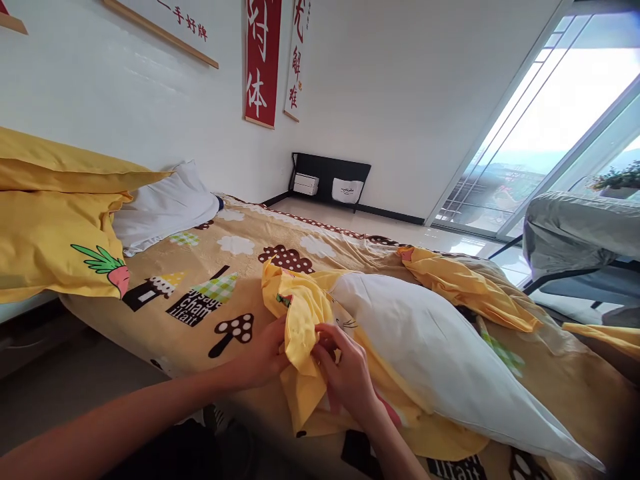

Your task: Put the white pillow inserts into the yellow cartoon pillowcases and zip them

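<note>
A yellow pillowcase (303,327) with printed figures is bunched up near the front edge of the bed. My left hand (260,353) is closed on its left side, fingertips partly behind the cloth. My right hand (347,370) pinches a fold of the same cloth from the right. A white pillow (420,340) lies just right of my hands, with yellow fabric beneath it and around its left end. How far that end sits inside the pillowcase, I cannot tell.
Patterned tan bedding (280,233) covers the bed. Another yellow cloth (465,290) lies beyond the pillow. At the left are a yellow carrot-print pillow (60,240) and a white pillow (165,207). A black low table (325,167) stands by the wall, a grey-covered chair (575,227) at right.
</note>
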Tool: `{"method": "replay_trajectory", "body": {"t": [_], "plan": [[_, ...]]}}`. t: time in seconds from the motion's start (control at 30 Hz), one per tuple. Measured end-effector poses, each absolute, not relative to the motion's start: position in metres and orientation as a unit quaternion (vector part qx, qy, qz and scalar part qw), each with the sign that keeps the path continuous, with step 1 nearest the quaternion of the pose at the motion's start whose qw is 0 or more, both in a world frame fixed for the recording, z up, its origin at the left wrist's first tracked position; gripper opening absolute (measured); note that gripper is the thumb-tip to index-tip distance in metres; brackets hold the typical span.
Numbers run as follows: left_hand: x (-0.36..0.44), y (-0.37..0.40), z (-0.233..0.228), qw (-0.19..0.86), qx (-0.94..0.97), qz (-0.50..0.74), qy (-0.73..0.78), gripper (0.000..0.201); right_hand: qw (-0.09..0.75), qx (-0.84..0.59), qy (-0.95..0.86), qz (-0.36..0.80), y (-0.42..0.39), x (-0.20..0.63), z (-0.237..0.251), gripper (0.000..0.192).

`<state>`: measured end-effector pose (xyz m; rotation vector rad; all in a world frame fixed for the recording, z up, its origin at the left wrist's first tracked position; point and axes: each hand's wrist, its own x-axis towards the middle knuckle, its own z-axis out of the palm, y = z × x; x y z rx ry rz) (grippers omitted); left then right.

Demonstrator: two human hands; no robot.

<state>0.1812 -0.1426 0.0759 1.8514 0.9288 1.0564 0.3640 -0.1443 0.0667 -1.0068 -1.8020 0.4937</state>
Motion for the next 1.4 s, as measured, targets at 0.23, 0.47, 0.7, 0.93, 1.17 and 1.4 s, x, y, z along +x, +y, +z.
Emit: {"method": "replay_trajectory", "body": {"t": [0.23, 0.47, 0.7, 0.93, 1.17, 1.4], "plan": [[0.180, -0.142, 0.070, 0.305, 0.779, 0.412, 0.362, 0.019, 0.479, -0.409, -0.770, 0.106, -0.136, 0.363, 0.063, 0.012], [0.183, -0.149, 0.071, 0.197, 0.869, 0.339, 0.301, 0.019, 0.574, -0.415, -0.695, 0.126, -0.134, 0.359, 0.061, 0.008], [0.170, -0.142, 0.073, 0.262, 0.835, 0.303, 0.377, 0.036, 0.552, -0.357, -0.750, 0.075, -0.137, 0.361, 0.057, 0.009], [0.174, -0.155, 0.089, 0.391, 0.738, 0.330, 0.439, 0.040, 0.515, -0.317, -0.796, 0.019, -0.139, 0.358, 0.050, 0.010], [0.177, -0.150, 0.087, 0.438, 0.692, 0.374, 0.436, 0.031, 0.513, -0.352, -0.783, 0.005, -0.151, 0.357, 0.047, 0.014], [0.172, -0.146, 0.091, 0.541, 0.605, 0.433, 0.392, 0.034, 0.422, -0.367, -0.828, 0.020, -0.168, 0.355, 0.040, 0.030]]}}
